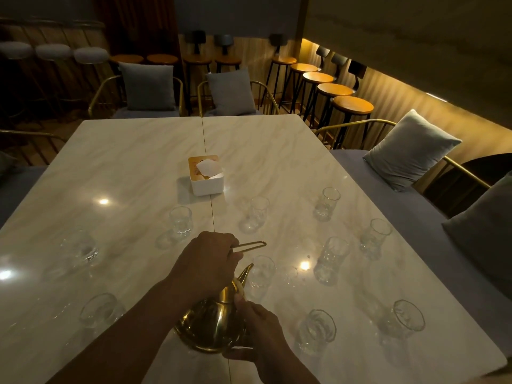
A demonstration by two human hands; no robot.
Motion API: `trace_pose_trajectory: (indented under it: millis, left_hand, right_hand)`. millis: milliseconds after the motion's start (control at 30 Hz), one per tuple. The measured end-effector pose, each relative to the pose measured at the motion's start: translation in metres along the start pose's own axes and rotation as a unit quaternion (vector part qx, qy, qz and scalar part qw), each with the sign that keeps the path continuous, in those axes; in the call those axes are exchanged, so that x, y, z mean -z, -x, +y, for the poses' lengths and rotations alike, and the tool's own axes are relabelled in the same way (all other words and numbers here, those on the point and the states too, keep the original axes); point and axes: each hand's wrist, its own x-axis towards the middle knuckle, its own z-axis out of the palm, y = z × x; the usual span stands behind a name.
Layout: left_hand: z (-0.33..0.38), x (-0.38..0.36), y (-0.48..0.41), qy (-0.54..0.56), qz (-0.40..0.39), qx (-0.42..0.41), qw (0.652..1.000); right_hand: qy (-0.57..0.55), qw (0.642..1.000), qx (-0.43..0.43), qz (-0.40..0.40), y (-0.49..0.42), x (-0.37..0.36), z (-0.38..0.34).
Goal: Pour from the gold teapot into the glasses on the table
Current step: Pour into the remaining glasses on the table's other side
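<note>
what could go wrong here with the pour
The spout of the gold teapot sits close beside the nearest glass; a tilt may clip its rim or spill onto the table. The left hand grips only the thin handle while the right hand steadies the body, so the pot might swing. Clear glasses in dim light make fill level hard to judge.

Teapot (210, 325) polished gold metal; table (124, 167) glossy marble-look.

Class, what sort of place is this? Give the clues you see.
Probably a café or bar lounge: round wooden bar stools along the lit wall, gold-framed chairs with grey cushions, and a marble-look table set with many clear glasses.
</note>
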Motion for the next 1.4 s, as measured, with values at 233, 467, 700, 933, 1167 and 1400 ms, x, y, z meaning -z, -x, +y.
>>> trace_pose_trajectory:
  millis: [233,467,700,933,1167,1400]
  left_hand:
    - [0.0,0.0,0.001,0.001,-0.006,0.002,1.0]
    - [-0.008,0.001,0.004,0.011,-0.007,0.009,1.0]
    - [-0.019,0.004,0.013,0.028,-0.036,0.031,0.998]
    - [-0.017,0.009,0.015,0.045,-0.033,0.039,0.998]
    - [-0.001,0.019,-0.013,0.052,0.025,0.041,0.997]
    - [0.015,0.018,-0.068,0.035,0.083,0.059,0.994]
  right_hand:
    - [0.003,1.0,0.013,0.013,0.001,0.0,0.0]
    - [0.01,0.999,0.034,0.011,0.004,0.003,-0.004]
    - [0.027,0.997,0.062,0.031,0.002,0.005,-0.008]
    - [0.05,0.993,0.089,0.051,-0.003,0.011,-0.02]
    - [0.06,0.992,0.111,0.028,-0.017,0.018,-0.061]
    - [0.053,0.987,0.155,-0.008,-0.05,0.039,-0.119]
